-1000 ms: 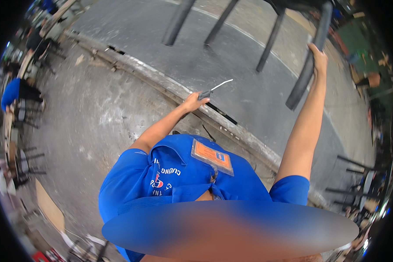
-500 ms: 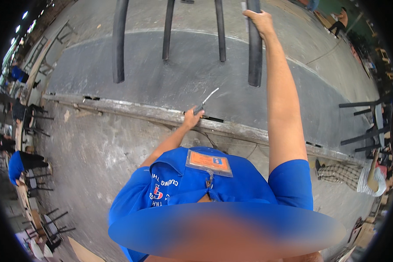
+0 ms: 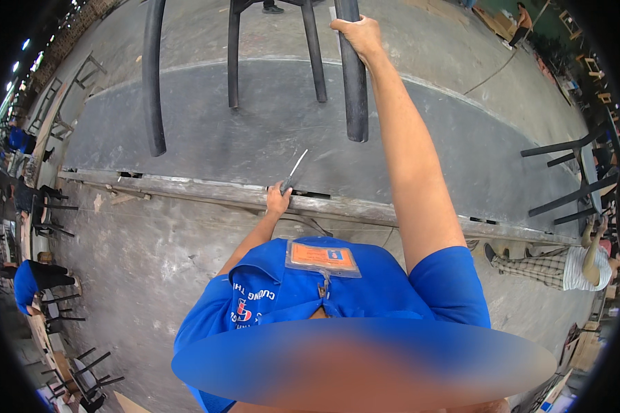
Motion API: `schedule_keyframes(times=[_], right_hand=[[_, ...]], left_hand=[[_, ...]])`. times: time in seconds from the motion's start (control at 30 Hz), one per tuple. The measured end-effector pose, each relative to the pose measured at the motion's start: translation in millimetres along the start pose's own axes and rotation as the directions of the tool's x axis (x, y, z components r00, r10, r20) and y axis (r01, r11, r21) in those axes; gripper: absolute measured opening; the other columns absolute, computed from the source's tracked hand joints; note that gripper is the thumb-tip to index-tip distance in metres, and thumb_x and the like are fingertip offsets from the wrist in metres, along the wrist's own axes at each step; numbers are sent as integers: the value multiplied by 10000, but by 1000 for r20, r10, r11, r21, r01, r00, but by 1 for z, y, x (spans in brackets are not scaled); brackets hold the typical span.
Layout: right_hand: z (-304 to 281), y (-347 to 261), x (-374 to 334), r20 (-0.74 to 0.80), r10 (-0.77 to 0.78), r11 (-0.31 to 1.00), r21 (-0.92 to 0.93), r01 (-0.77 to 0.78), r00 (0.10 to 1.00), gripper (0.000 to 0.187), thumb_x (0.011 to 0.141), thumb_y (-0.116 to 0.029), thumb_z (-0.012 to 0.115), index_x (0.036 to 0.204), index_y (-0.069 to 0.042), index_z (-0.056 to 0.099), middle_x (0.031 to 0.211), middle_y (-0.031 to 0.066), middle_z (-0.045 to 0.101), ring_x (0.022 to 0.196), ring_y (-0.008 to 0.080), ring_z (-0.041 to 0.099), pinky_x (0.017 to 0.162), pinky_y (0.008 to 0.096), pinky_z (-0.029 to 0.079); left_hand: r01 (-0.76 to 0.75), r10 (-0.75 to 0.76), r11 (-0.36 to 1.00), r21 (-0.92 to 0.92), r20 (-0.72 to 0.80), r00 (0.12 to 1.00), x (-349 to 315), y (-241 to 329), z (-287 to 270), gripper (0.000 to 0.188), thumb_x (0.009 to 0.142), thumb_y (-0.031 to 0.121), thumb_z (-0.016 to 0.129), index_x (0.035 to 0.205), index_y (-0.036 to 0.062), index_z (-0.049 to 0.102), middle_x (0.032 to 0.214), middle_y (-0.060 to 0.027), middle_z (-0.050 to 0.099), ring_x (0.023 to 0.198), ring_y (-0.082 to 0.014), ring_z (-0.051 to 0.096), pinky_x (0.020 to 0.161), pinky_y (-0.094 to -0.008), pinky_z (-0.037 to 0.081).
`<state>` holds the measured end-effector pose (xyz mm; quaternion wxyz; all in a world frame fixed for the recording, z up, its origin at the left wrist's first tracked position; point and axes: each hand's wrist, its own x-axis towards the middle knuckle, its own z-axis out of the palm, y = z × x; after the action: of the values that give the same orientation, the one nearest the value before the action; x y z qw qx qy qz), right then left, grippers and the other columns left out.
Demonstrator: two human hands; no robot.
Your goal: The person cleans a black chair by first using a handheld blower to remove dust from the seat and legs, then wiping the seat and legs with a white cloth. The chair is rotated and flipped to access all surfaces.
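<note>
A dark chair (image 3: 313, 51), its legs and a rail showing at the top edge, stands on the long grey-topped workbench (image 3: 193, 124). High on the chair's right front leg (image 3: 356, 103), my right hand (image 3: 362, 36) is closed around the wood with my arm stretched out. Something thin and pale shows beside that leg, too little of it to name. My left hand (image 3: 277, 200), at the bench's near edge, grips a dark-handled tool with a thin pale shaft (image 3: 296, 165). The shaft points up and away over the bench top; the tool's exact kind is unclear.
Another dark chair (image 3: 575, 179) lies tipped at the bench's right end, near a person in checked trousers (image 3: 534, 268). At left, a person in blue (image 3: 29, 288) bends by more chairs. Slots (image 3: 310, 195) break the bench's near edge.
The view has shifted, so the chair and my right hand appear farther left. My right hand keeps its grip on the leg, and my left hand still holds the tool near the bench edge.
</note>
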<state>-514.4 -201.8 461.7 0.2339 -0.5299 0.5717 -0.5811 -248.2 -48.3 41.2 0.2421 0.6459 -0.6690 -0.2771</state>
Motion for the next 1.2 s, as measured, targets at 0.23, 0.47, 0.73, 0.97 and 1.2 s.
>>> schedule_keyframes(times=[0.23,0.47,0.73,0.97,1.2], right_hand=[[7,7,-3,-53,-1,999,-52,-2,999,416,603,-234,742,883,57,644,771,116,656,681,172,613,625,299,488],[9,6,-18,-68,-8,999,-43,5,998,387,569,-231,687,853,30,657,795,200,669,793,304,664,725,363,504],[10,4,-73,-100,-29,998,-60,24,995,368,592,-210,658,860,39,620,842,206,646,806,346,638,718,382,492],[11,19,-149,-93,-122,992,-22,121,988,368,645,-203,739,873,39,582,820,186,630,738,284,622,695,361,480],[15,39,-221,280,-374,919,243,312,884,407,763,-260,699,1014,29,562,999,176,541,961,302,540,831,385,420]], left_hand=[[-21,22,999,-45,11,1000,-5,-10,-2,600,771,257,688,1271,34,441,1163,-234,524,1087,-398,495,948,-426,397],[-27,25,999,-34,-76,997,-25,2,-19,772,734,278,723,1347,11,335,1225,-253,492,1149,-386,472,981,-432,365],[-322,137,794,-516,-364,921,-46,166,-81,499,866,215,611,1280,-5,441,1224,-176,518,1154,-283,483,961,-388,380],[-83,88,589,-804,-38,995,-60,265,-65,395,768,222,735,1006,-22,535,805,-63,597,704,-121,577,627,-285,478],[12,-134,749,-662,-133,982,-106,196,-69,330,685,188,791,882,-17,623,688,-48,622,600,-103,571,568,-276,469]])
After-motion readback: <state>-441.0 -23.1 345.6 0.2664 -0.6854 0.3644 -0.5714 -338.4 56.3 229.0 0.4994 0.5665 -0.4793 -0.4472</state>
